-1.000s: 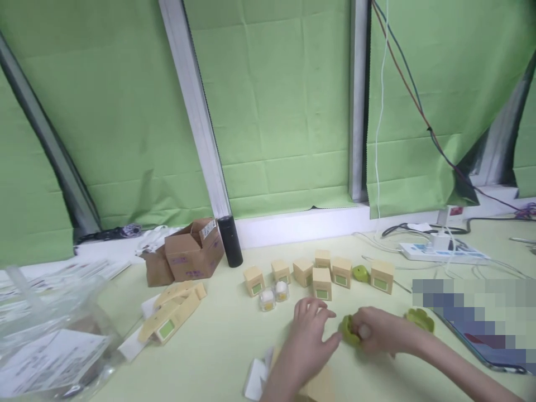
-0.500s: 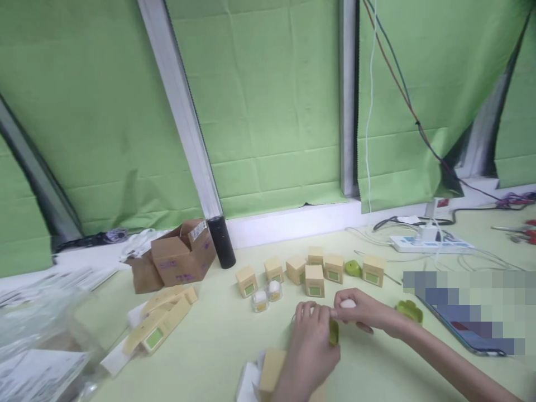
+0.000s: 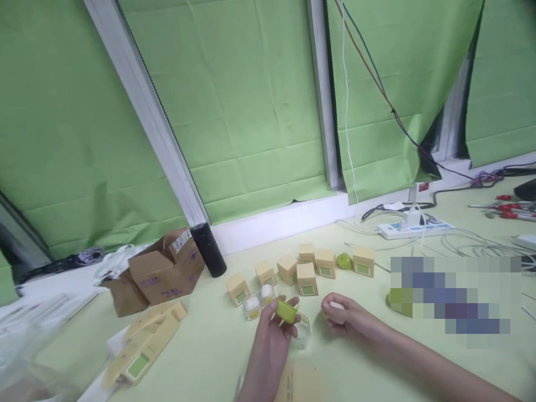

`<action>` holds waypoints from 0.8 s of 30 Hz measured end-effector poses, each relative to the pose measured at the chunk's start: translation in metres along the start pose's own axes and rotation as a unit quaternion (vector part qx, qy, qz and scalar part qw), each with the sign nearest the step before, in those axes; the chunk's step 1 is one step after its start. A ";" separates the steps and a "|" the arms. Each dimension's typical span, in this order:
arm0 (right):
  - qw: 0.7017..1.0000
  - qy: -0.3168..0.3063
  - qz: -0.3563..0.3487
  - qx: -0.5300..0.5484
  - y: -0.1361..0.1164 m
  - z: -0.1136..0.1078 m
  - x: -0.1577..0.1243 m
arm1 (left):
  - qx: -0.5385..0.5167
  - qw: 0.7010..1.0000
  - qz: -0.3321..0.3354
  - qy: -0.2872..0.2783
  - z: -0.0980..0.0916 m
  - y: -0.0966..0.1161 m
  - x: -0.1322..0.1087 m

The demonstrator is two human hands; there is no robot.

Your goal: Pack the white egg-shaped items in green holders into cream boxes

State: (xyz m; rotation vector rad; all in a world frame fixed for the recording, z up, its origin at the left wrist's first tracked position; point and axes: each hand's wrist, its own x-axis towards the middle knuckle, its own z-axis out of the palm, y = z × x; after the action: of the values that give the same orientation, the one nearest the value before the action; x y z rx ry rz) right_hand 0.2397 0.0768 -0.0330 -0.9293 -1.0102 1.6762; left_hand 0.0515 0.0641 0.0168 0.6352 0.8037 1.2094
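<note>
My left hand (image 3: 272, 335) is turned partly palm-up, with its fingers and thumb around a small, glossy olive-green piece (image 3: 287, 311). Against the fingers on its right side is a clear plastic case (image 3: 303, 332); whether the hand holds it too, I cannot tell. My right hand (image 3: 347, 319) is closed round a small white rounded object (image 3: 336, 305), mostly covered by the fingers. Just beyond the left hand stand two clear cases with white contents (image 3: 252, 307). Below the hands lies a flat tan carton (image 3: 304, 384), cut off by the frame edge.
Several small tan boxes (image 3: 307, 281) stand behind the hands, with a green rounded piece (image 3: 344, 261) among them. Flattened tan cartons (image 3: 146, 346), an open brown box (image 3: 163, 273) and a black cylinder (image 3: 208, 249) are left. A power strip (image 3: 414, 228) with cables lies back right.
My hands have moved apart. The left has turned over, showing the green piece and the clear case, while the right keeps the white object. The view has shifted somewhat.
</note>
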 end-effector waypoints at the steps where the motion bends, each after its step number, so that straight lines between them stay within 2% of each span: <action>1: 1.000 0.007 -0.001 -0.009 -0.001 0.000 -0.001 | -0.001 1.000 -0.010 0.002 0.002 -0.004 0.000; 5: 0.999 0.031 -0.003 -0.039 -0.008 0.000 -0.005 | 0.000 0.999 -0.046 0.003 0.007 -0.014 -0.003; 8: 0.999 0.032 -0.001 -0.021 -0.014 0.001 -0.009 | 0.011 0.997 -0.077 -0.022 0.005 -0.017 -0.004; 12: 0.999 0.039 -0.012 0.000 -0.022 0.002 -0.012 | 0.024 0.997 -0.056 -0.052 0.002 -0.020 -0.002; 18: 0.996 0.070 -0.028 -0.042 -0.024 -0.002 -0.011 | 0.013 0.997 -0.072 -0.034 0.002 -0.023 -0.001; 24: 0.997 0.066 -0.033 -0.033 -0.031 0.005 -0.020 | 0.019 0.997 -0.057 -0.044 0.004 -0.021 -0.002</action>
State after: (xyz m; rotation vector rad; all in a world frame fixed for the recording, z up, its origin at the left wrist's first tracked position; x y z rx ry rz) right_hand 0.2505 0.0633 0.0000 -1.0261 -1.0014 1.5140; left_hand 0.0661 0.0566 0.0023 0.6609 0.7808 1.0582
